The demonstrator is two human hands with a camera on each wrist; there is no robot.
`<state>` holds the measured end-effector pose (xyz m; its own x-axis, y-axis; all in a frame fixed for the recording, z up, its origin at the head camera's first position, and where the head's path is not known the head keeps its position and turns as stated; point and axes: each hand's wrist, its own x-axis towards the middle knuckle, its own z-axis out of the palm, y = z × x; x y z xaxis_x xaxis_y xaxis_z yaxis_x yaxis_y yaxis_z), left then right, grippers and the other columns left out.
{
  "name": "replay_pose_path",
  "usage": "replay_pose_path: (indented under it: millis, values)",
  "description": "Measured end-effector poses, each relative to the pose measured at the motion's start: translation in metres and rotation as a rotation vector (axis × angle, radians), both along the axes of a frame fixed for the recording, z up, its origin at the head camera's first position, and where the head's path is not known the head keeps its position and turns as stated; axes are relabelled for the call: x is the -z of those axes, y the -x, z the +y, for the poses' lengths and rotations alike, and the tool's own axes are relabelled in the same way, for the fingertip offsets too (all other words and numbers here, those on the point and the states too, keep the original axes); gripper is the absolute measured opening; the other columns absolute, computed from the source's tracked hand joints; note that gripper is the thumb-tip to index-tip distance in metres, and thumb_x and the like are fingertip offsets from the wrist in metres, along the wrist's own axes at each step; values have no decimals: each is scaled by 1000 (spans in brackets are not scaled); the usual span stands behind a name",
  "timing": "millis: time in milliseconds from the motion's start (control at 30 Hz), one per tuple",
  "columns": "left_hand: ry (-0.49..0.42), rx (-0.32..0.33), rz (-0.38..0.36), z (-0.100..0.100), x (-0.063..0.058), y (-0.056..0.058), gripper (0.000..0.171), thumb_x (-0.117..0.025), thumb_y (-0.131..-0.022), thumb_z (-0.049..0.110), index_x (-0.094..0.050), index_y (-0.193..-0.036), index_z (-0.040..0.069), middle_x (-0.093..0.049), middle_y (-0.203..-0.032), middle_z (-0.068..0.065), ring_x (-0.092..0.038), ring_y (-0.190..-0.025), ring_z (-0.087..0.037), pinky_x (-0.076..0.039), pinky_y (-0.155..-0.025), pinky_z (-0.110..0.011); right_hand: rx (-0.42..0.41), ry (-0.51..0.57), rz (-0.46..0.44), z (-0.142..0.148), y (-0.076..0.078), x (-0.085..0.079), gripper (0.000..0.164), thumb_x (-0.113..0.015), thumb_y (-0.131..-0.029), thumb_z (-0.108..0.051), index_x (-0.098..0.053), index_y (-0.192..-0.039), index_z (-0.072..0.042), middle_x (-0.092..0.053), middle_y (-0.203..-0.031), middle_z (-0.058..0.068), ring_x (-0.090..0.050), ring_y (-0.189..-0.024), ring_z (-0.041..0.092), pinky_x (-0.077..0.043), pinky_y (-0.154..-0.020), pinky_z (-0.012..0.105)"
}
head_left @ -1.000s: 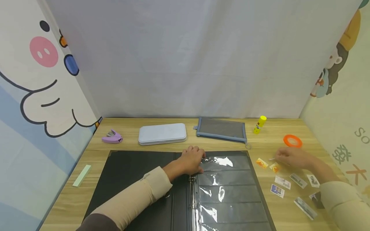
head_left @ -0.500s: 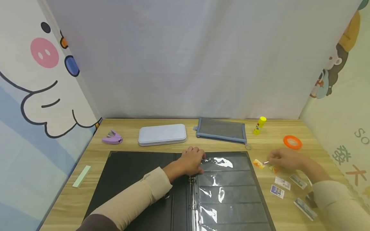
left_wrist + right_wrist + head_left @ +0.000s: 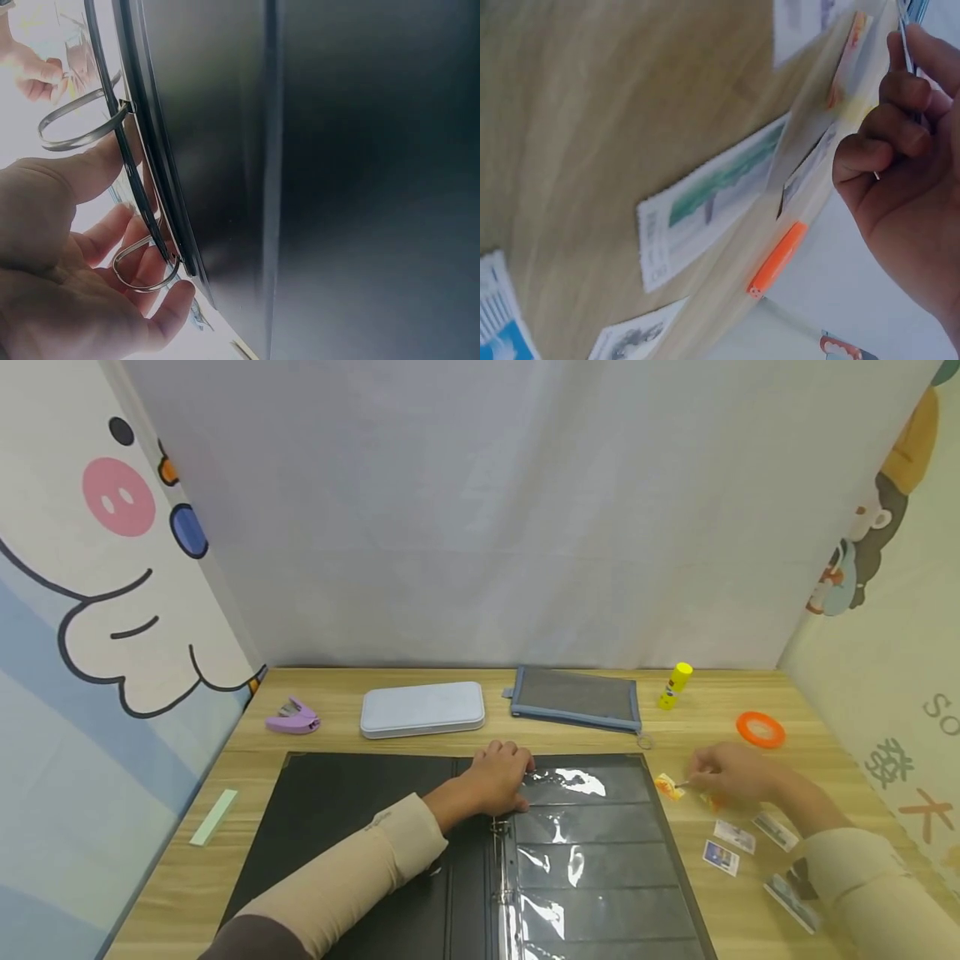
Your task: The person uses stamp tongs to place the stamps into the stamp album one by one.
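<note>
Here, in the head view, a black ring binder lies spread on the wooden table, its clear-pocketed dark page facing up on the right side. The left hand rests palm down at the top of the rings, fingers loosely bent over the page's upper inner corner and no clear grip on anything — presumably a steadying touch. Its forearm slants in from the lower left across the black cover. The right hand pinches a pair of thin metal tweezers, whose tip meets the near edge of an orange-and-yellow rectangular paper stamp just beside the binder's right edge; whether the tip grips the stamp I cannot tell. That forearm reaches in from the lower right, hand pointing left and low over the tabletop. In the left wrist view, the thumb and fingers sit among curved silver metal rings, close against the page's edge. In the right wrist view, thumb and forefinger press the tweezers' shanks while the other fingers curl toward the palm — likely so the tip reaches flat paper unhidden — and a green-and-white serrated paper stamp lies flat on the wood nearby.
</note>
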<state>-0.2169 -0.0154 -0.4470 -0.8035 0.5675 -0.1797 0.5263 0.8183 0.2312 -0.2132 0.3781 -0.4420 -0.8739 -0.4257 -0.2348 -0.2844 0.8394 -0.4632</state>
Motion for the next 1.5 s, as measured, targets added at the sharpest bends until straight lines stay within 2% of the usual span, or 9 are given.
replay_pose_path:
  millis: [200,333,467,633,733,1033,1233,1400,1500]
  values:
    - [5,-4,-5,0,-1,-1,51,-76,-79,39,-53,-119,19,-54,-121,-3,-46,-111,-22,-40,-91,-42,38,-40,74,15,2,0,11,-58,-94,-24,-63,-86,-18,-65,-87,-6,-56,-80,7,-47,-72,29]
    - [9,-6,-4,0,-1,-1,52,-76,-79,39,-52,-121,18,-54,-122,-3,-46,-111,-22,-40,-92,-42,72,-42,87,21,-1,-4,13,-58,-94,-24,-63,-89,-13,-63,-78,-3,-52,-65,5,-45,-62,27]
    - [7,-10,-1,-1,-1,-1,53,-76,-79,40,-52,-121,18,-54,-121,-3,-46,-110,-21,-39,-91,-41,84,-40,57,23,-2,-8,16,-56,-95,-25,-62,-90,-11,-56,-68,-3,-47,-55,4,-42,-54,24]
    - [8,-9,-2,-1,0,0,52,-76,-79,39,-52,-121,18,-54,-121,-3,-45,-110,-21,-39,-91,-41,88,-30,29,19,-3,-8,16,-55,-96,-27,-63,-90,-13,-62,-78,-3,-49,-65,5,-42,-60,24]
    - [7,-6,-2,-1,1,0,52,-76,-80,39,-52,-121,18,-54,-122,-3,-45,-111,-22,-39,-90,-40,72,-26,48,14,-2,-7,14,-56,-95,-25,-62,-88,-14,-63,-81,-4,-49,-67,4,-41,-62,24]
    - [10,1,4,-1,1,0,52,-76,-79,40,-52,-120,18,-54,-121,-3,-45,-110,-21,-39,-89,-40,48,-29,74,12,3,-4,12,-58,-93,-23,-61,-83,-16,-62,-81,-5,-47,-67,3,-40,-64,23]
    - [10,0,-5,0,1,0,52,-76,-80,40,-52,-121,18,-53,-121,-3,-45,-110,-21,-39,-90,-40,100,-10,8,17,-2,-6,16,-55,-95,-25,-61,-86,-14,-59,-76,-2,-46,-62,5,-41,-58,24]
    - [10,-2,-12,0,0,0,52,-76,-80,40,-52,-121,18,-53,-121,-3,-45,-110,-21,-39,-90,-40,82,15,-63,16,-8,-8,20,-53,-96,-29,-62,-89,-13,-59,-78,-2,-48,-66,7,-41,-62,24]
    - [10,-2,-6,0,1,-1,52,-75,-80,39,-52,-121,18,-53,-121,-3,-45,-110,-22,-38,-89,-40,79,-3,-50,16,-9,-7,20,-53,-96,-30,-62,-90,-13,-60,-80,-2,-50,-68,7,-42,-64,25]
